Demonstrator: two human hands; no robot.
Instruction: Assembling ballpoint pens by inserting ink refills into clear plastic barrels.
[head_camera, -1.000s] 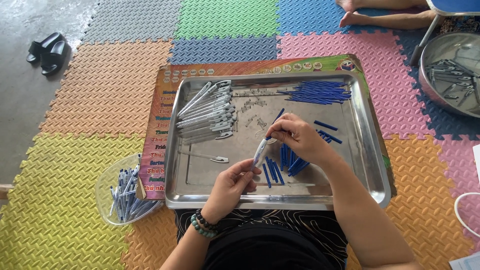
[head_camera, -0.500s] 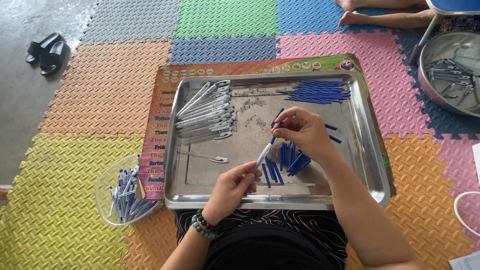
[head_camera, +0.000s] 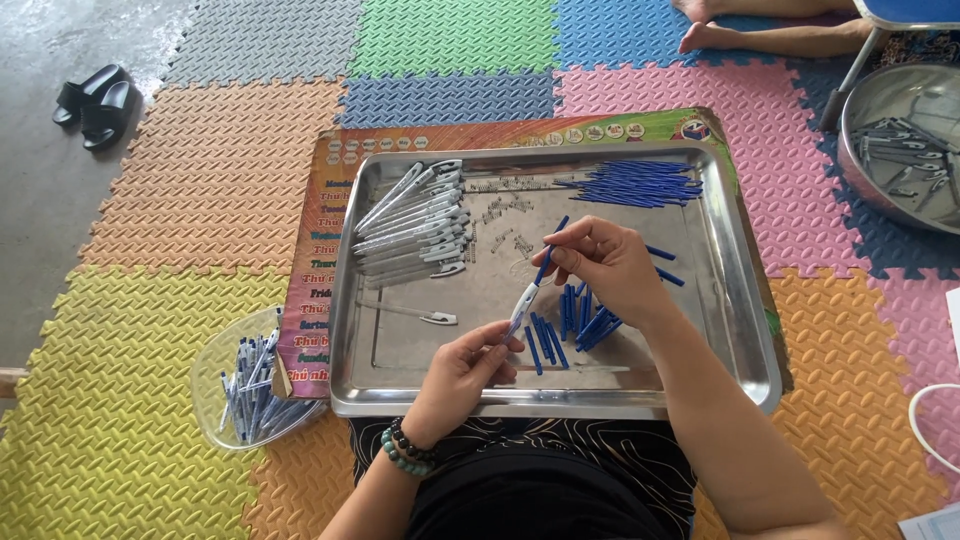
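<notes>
Pen barrel (head_camera: 524, 302), white and slanted, sits over the middle of the steel tray (head_camera: 740, 290), pinched at its lower end by the left hand (head_camera: 462, 372), whose fingertips close on it. The right hand (head_camera: 605, 265) holds a blue refill (head_camera: 547, 262) between thumb and forefinger, its lower end meeting the barrel's top; how far it goes in is hard to make out. Small metal springs (head_camera: 505, 210) near the tray's far side are too tiny to read clearly. Loose blue pieces (head_camera: 575, 318) lie partly hidden under the right palm. White barrels (head_camera: 415, 230) are stacked at the tray's left, blue refills (head_camera: 635, 185) far right. A clear bowl (head_camera: 215, 365) of finished pens stands left of the tray; a round metal basin (head_camera: 860, 165) is cut off at the right edge.
</notes>
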